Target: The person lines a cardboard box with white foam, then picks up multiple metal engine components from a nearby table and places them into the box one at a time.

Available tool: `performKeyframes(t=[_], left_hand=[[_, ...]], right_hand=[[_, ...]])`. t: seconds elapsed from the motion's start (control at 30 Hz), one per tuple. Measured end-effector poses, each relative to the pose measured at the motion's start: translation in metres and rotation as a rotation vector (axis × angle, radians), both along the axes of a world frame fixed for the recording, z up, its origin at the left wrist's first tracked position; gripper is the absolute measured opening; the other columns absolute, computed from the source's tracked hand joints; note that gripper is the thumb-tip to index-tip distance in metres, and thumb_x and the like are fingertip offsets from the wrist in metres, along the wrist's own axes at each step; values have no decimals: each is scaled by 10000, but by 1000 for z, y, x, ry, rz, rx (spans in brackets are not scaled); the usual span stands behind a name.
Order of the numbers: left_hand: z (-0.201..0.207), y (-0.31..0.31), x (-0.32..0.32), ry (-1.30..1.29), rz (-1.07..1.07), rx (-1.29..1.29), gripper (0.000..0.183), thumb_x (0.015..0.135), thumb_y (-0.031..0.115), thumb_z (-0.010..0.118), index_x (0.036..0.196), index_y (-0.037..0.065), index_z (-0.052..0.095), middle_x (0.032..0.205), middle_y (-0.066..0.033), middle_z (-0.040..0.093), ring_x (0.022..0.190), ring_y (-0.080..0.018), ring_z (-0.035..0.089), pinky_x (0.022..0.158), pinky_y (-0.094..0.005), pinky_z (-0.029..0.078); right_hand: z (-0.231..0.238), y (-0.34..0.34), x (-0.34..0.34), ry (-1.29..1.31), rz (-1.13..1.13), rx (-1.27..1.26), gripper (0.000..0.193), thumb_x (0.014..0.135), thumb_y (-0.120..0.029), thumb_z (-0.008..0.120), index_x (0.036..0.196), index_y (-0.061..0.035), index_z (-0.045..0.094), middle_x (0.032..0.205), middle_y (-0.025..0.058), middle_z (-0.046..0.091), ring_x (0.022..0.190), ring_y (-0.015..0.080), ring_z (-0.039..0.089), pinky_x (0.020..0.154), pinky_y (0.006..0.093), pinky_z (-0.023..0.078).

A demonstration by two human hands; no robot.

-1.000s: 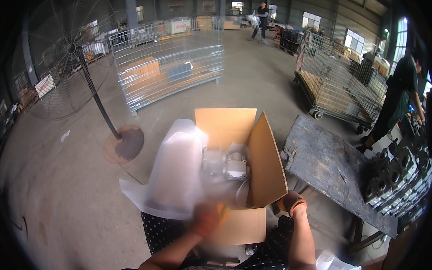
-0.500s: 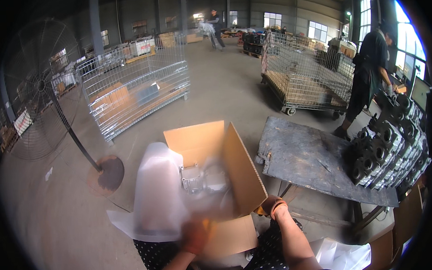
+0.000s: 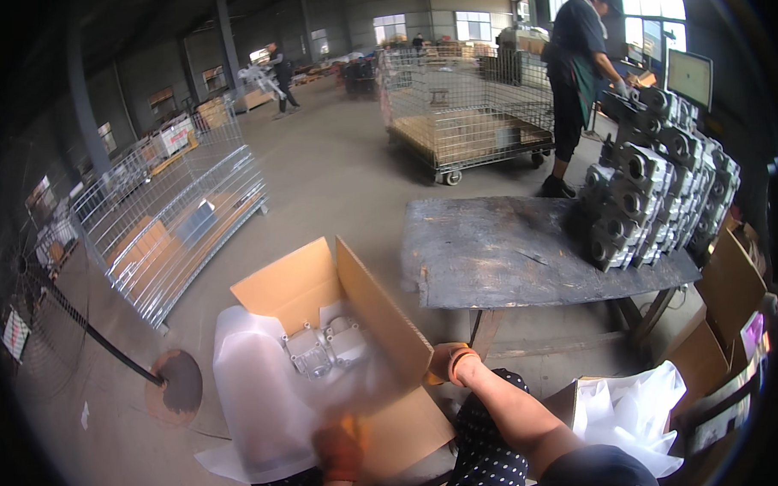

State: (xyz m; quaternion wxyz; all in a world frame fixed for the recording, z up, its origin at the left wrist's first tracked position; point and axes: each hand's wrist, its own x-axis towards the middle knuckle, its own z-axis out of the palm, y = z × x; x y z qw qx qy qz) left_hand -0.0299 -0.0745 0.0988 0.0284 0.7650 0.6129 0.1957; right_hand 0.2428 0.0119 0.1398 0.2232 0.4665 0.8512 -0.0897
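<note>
An open cardboard box stands before me with its flaps up. Inside lies a grey cast-metal part, partly covered by translucent plastic sheeting. More of the plastic sheet hangs over the box's left side. My right hand, in an orange glove, is closed on the near corner of the right flap. My left hand, also gloved in orange, is over the near flap beside the plastic; motion smears its fingers.
To the right, a dark worktable bears stacked metal castings. A co-worker stands behind it. Wire cages stand on the floor, one on wheels. A fan base is at left, and a plastic-lined box at lower right.
The view has swung to the right, showing more of the worktable and castings. My left hand remains blurred near the near flap; my right hand keeps hold of the box corner.
</note>
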Motion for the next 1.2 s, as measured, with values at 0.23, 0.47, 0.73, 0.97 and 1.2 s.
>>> performKeyframes(t=[0.23,0.47,0.73,0.97,1.2], left_hand=[[-3,1,-1,23,-9,5,237,791,333,600,720,111,640,606,-127,576,586,-347,559,593,-428,442],[-27,6,-3,19,-44,227,263,802,286,605,647,74,591,565,-150,553,528,-372,539,534,-451,418],[3,0,9,-85,-39,84,216,800,220,595,668,49,600,590,-200,553,538,-409,534,514,-450,419],[-20,2,0,-8,-35,180,218,824,244,585,731,55,641,608,-213,566,567,-417,550,535,-463,431],[-19,6,-3,13,-56,254,247,845,261,577,727,50,631,595,-211,559,560,-412,548,543,-476,431]], right_hand=[[-9,3,-1,92,-217,-29,272,793,-224,544,908,-48,717,908,146,696,828,302,682,670,420,526],[-8,-2,7,220,-371,-22,304,788,-259,562,941,-44,712,951,146,693,869,319,676,675,444,517],[53,-18,-4,94,-254,-98,233,785,-114,600,984,-48,701,1003,112,686,918,314,664,662,429,535],[27,-16,9,146,-330,-52,206,771,-158,607,922,-65,712,937,128,692,875,303,672,675,408,531],[22,-13,55,1002,-858,401,330,806,-290,582,1047,-79,658,1036,152,659,961,329,625,842,380,488]])
